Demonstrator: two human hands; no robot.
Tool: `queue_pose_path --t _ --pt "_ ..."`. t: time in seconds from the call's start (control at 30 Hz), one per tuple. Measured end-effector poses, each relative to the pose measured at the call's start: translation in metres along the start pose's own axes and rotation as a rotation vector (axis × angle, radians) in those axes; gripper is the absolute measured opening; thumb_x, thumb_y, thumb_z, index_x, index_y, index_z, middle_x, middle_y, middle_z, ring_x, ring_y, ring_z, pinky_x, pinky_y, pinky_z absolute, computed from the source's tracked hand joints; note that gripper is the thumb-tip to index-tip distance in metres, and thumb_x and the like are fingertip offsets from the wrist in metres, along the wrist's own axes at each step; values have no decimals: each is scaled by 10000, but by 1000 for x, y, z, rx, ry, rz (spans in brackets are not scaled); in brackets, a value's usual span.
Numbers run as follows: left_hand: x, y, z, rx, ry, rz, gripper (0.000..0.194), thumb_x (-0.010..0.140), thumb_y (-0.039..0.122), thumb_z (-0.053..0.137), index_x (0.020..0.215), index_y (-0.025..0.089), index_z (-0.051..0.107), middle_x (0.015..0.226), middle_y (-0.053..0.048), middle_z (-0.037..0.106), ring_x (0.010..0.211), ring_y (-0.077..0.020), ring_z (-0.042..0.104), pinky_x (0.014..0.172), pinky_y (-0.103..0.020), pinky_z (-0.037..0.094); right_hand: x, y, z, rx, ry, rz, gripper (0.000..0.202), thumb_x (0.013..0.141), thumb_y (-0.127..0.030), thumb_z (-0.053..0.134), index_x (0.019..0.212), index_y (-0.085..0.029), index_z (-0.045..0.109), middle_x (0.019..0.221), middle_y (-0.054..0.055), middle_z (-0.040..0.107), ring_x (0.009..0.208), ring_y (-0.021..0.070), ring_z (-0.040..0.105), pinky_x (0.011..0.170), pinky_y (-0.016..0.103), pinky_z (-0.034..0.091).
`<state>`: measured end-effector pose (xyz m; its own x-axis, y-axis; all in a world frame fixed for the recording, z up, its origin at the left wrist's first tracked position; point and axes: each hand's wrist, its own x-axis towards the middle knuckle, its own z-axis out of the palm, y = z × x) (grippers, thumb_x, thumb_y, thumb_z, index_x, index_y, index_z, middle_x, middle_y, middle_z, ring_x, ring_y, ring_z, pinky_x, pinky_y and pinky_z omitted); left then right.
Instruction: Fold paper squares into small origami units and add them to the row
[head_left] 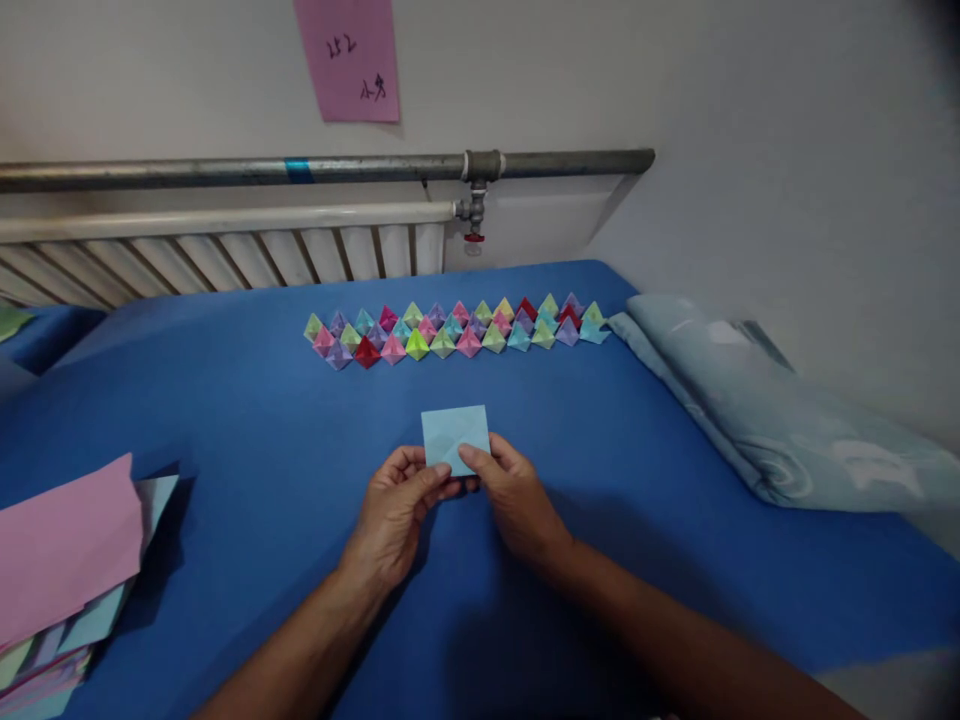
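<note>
A light blue sheet of folded paper (455, 430), roughly square, is held up over the blue surface between both hands. My left hand (397, 505) grips its lower left corner, thumb on the front and fingers curled behind. At the lower right edge, my right hand (517, 490) pinches the same paper, its thumb pressed on the front face. Faint crease lines cross the paper. Beyond it, several small folded paper pieces (442, 343) in many colours stand in close rows.
A stack of coloured paper (67, 550), pink on top, lies at the left on the blue sheet (247, 430). To the right is a folded pale green blanket (750, 410). Behind, a radiator (300, 255) and a metal pipe (375, 170) run along the wall, under a pink note (349, 60).
</note>
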<state>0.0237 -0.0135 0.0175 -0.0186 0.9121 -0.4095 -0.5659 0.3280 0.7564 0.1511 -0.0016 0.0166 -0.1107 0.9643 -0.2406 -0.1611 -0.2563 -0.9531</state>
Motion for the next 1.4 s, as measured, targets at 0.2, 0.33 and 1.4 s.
queue_pose_path --t 0.2,0.33,1.4 --pt "-2 -4 0 52 -30 6 316 535 234 877 714 142 633 670 3 687 609 -107 643 643 -233 532 4 1 -3 28 -14 37 250 711 -418 665 770 -179 622 634 -35 544 546 96 429 546 243 365" --pt "-1 -3 -3 139 -108 18 292 577 251 856 784 150 676 737 -15 704 663 -121 645 665 -243 514 3 0 -5 -33 4 29 242 705 -417 656 705 -185 587 579 -51 497 531 95 411 526 241 332" --pt "19 11 -41 1568 -336 1199 103 851 103 512 854 171 590 865 -71 654 836 -210 591 769 -369 464 15 9 -34 -1317 -109 -974 194 860 -136 507 852 -220 682 851 30 663 784 175 497 746 333 299"
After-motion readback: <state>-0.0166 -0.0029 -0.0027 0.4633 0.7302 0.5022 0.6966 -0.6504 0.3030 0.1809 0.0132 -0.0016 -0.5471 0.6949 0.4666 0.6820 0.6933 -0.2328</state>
